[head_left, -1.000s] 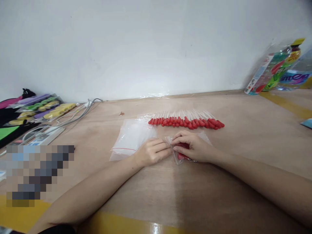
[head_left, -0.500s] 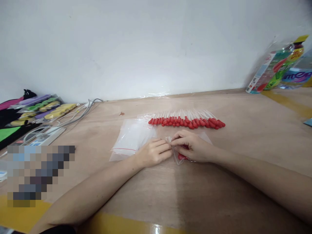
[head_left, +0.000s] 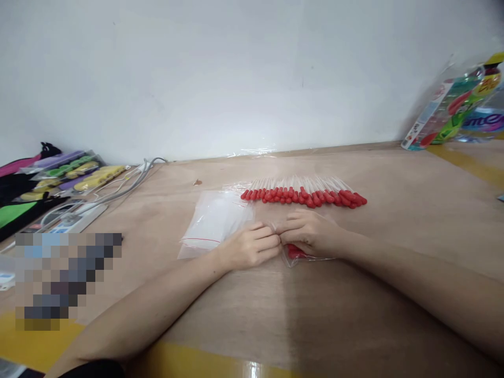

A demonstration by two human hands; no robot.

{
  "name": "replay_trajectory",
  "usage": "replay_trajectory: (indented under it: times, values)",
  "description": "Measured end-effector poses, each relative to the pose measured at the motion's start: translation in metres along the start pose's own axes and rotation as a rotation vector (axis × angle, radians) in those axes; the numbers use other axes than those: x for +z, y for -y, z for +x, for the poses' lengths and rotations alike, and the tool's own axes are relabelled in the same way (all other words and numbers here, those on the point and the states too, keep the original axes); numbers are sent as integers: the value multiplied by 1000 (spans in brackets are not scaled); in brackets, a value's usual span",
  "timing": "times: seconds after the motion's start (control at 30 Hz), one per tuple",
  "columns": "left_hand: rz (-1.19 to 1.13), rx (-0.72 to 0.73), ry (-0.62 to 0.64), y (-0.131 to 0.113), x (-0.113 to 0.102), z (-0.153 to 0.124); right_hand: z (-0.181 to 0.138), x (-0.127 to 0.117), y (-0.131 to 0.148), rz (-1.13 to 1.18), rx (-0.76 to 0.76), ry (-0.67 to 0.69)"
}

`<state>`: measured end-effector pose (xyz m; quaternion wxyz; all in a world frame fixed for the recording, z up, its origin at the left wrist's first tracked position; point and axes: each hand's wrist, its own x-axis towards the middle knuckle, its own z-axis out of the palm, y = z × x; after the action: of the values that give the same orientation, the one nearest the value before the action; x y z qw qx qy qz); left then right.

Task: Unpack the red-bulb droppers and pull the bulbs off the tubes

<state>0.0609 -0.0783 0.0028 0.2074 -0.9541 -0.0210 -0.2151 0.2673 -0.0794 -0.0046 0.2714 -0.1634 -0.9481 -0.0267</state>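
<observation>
A clear plastic zip bag (head_left: 291, 258) with red-tipped pieces (head_left: 296, 251) inside lies on the table between my hands. My left hand (head_left: 252, 245) has its fingers closed on the bag's left end, where the opening edge is mostly hidden. From the right, my right hand (head_left: 305, 233) pinches the same end, its fingertips almost touching the left ones, and its palm covers much of the bag. Just beyond my hands lies a row of white sticks with red tips (head_left: 303, 197). A stack of flat clear zip bags (head_left: 216, 220) rests left of them, beside my left hand.
At the left are packed colourful rolls (head_left: 82, 170), a power strip (head_left: 81, 218) with cables (head_left: 134, 186), and a blurred-out patch (head_left: 66, 283). Plastic bottles (head_left: 452, 110) lean by the wall at the far right. Yellow tape (head_left: 189, 362) crosses the near edge.
My right hand has shifted slightly, its fingers lower and flatter at the bag's edge. More of the bag's left end is now covered. The view has moved slightly.
</observation>
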Motion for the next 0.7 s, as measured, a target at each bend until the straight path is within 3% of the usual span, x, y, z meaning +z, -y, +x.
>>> replay_trajectory:
  times: [0.4, 0.5, 0.7]
  values:
    - [-29, 14, 118, 0, -8, 3, -3, 2, -1, 101, -50, 57]
    - [-52, 11, 184, 4, -9, -3, -7, -6, -4, 129, -10, 44]
    - [-132, -44, 161, 10, -8, -9, -13, -16, -6, 187, 82, -17]
